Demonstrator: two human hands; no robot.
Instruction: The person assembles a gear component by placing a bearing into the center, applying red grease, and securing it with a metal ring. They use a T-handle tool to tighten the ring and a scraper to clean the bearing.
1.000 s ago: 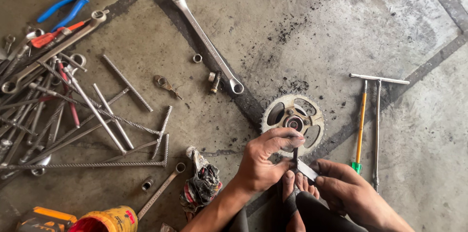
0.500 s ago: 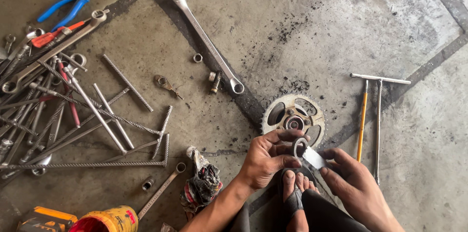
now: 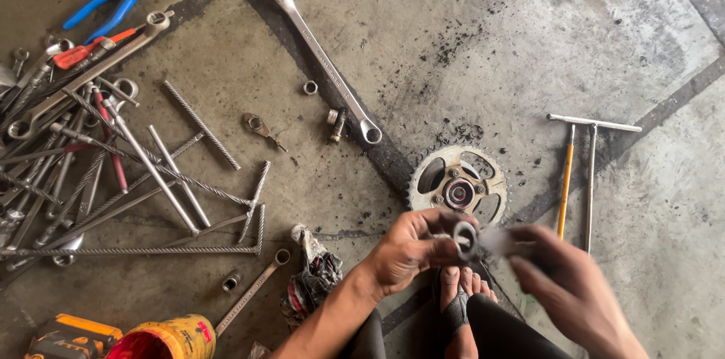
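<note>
My left hand [image 3: 411,249] grips a small dark metal ring-shaped part [image 3: 464,238] just below a toothed sprocket [image 3: 458,187] that lies flat on the concrete floor. My right hand [image 3: 570,291] is blurred beside the part, holding a pale strip, seemingly a small flat piece, against it. My bare foot [image 3: 461,295] rests on the floor under both hands.
A long ring spanner [image 3: 325,61] lies above the sprocket with a nut [image 3: 310,87] and a small bolt [image 3: 336,125] beside it. A T-handle wrench [image 3: 590,170] and yellow screwdriver [image 3: 565,178] lie right. Rods, spanners and blue pliers [image 3: 113,0] pile left. A rag [image 3: 310,283] and yellow tin [image 3: 170,338] sit near.
My right hand has moved up and left to the ring part, now blurred with motion. The left hand keeps its grip on the part in about the same place.
</note>
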